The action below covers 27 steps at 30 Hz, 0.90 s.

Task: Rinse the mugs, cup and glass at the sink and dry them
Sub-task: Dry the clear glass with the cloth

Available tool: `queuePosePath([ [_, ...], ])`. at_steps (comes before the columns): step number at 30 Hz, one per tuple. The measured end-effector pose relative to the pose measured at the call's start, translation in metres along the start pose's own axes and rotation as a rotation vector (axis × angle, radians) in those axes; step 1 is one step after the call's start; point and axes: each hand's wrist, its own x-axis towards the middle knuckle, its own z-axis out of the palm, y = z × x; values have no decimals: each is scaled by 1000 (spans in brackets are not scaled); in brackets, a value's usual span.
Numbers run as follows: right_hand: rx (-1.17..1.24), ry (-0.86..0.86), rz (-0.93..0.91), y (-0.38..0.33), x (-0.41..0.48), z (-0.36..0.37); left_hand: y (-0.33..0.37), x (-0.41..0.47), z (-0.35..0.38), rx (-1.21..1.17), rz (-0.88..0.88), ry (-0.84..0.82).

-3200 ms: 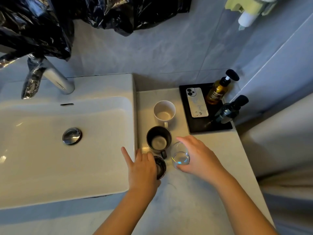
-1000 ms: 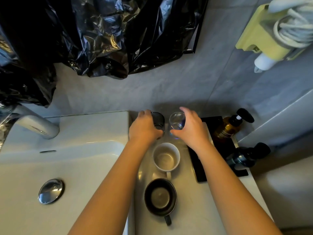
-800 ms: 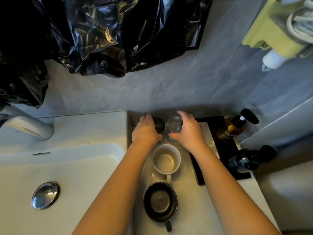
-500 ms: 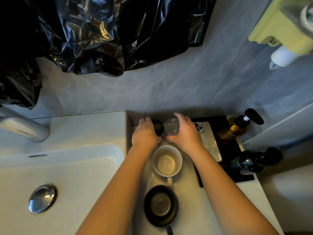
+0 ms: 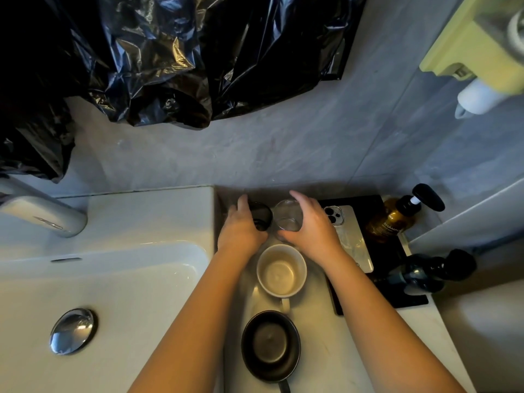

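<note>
At the back of the counter, by the wall, my left hand (image 5: 241, 231) grips a small dark cup (image 5: 261, 219). Beside it my right hand (image 5: 313, 228) grips a clear glass (image 5: 287, 215). Cup and glass stand upright, side by side and close together. A white mug (image 5: 281, 270) sits just in front of my hands with its handle toward me. Nearer still stands a black mug (image 5: 270, 346), handle also toward me. The white sink (image 5: 119, 282) lies to the left.
A chrome tap (image 5: 42, 214) and a round drain plug (image 5: 71, 331) belong to the sink. A black tray (image 5: 388, 268) on the right holds a phone (image 5: 347, 231), an amber pump bottle (image 5: 397, 217) and a dark pump bottle (image 5: 425, 275). Black plastic sheeting (image 5: 170, 61) hangs on the wall above.
Since 3.2 s ago, both hands carried the cup and glass from the counter's front to the back by the wall. Over the last second they lowered slightly and stayed gripping them.
</note>
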Motion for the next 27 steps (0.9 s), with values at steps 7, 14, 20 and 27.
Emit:
queuePosePath([
  [7, 210, -41, 157, 16, -5, -5, -7, -11, 8, -294, -158, 80],
  [14, 206, 10, 135, 10, -1, -3, -4, -8, 12, -373, -198, 155],
  [20, 219, 43, 148, 8, 6, 2, -2, 0, 10, -365, -206, 173],
  [27, 213, 45, 146, 8, 12, 4, -1, 3, 7, -367, -202, 157],
])
